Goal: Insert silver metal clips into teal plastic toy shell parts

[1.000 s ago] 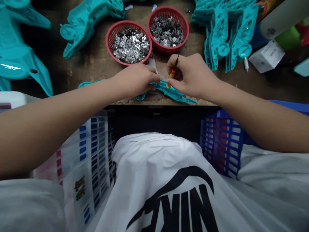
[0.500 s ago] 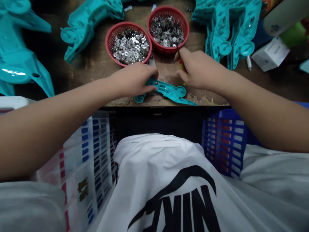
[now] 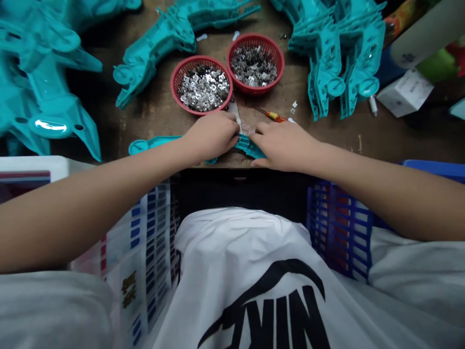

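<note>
A long teal plastic part point(image 3: 247, 143) lies at the front edge of the wooden bench, its rounded end out to the left behind my left forearm. My left hand point(image 3: 214, 135) is closed over its middle, thumb and fingers curled together. My right hand point(image 3: 285, 145) grips the same part from the right, fingertips bent onto it. Both hands cover much of it. Just beyond my right hand, a screwdriver point(image 3: 273, 116) with a yellow and red handle lies on the bench. A red basket point(image 3: 176, 99) of shiny metal clips stands beyond my left hand.
Another red basket point(image 3: 280, 72) holds darker metal pieces. Teal moulded parts are piled at the left point(image 3: 54, 82), back point(image 3: 156, 43) and right point(image 3: 327, 63). A white box point(image 3: 405, 92) stands far right. Below the bench are a white crate point(image 3: 152, 252) and a blue crate point(image 3: 339, 228).
My right hand has let go of the screwdriver and taken hold of the teal part. The part's rounded end now points left instead of right. The whole view has shifted slightly.
</note>
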The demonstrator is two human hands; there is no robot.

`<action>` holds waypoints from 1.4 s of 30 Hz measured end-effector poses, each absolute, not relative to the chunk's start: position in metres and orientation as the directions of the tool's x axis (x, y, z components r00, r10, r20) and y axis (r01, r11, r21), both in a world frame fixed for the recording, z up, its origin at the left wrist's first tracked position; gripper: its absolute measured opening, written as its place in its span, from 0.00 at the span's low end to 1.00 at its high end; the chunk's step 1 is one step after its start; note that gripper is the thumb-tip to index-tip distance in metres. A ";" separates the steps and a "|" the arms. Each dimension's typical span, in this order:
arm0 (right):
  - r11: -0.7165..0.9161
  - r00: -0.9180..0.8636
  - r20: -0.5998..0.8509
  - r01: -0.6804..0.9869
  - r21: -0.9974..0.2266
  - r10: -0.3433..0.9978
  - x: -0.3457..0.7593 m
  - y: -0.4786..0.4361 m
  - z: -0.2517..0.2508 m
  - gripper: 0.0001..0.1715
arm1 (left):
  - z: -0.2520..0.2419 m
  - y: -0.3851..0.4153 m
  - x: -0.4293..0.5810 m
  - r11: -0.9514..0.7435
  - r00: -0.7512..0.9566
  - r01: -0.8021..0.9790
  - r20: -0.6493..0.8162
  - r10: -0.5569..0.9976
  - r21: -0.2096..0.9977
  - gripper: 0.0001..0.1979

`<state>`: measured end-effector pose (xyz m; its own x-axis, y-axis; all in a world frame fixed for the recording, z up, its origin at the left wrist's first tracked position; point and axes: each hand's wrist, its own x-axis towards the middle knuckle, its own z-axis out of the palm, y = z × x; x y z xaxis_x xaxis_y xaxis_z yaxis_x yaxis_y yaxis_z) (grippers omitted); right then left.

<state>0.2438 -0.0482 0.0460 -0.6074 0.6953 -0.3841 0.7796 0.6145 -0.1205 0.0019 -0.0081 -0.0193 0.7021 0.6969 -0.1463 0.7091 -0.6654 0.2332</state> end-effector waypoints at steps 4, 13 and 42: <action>0.623 -0.596 -0.421 0.777 -0.087 0.684 0.241 -0.049 0.042 0.40 | -0.018 -0.011 0.006 -0.676 0.704 0.706 -0.109 0.702 0.210 0.22; 0.558 -0.527 -0.446 0.827 -0.072 0.723 0.236 -0.048 0.049 0.39 | 0.013 0.018 -0.033 -0.571 0.564 0.804 0.093 0.821 0.168 0.25; 0.508 -0.468 0.267 0.855 -0.105 0.842 0.344 0.012 0.101 0.46 | 0.052 0.163 -0.137 -0.178 0.153 0.980 -0.232 0.961 -0.089 0.62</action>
<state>0.3439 0.0119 0.1012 -0.4679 0.8424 0.2673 0.8549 0.5081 -0.1049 -0.1369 0.1631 0.0517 0.1534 0.9606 -0.2318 0.9800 -0.1779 -0.0888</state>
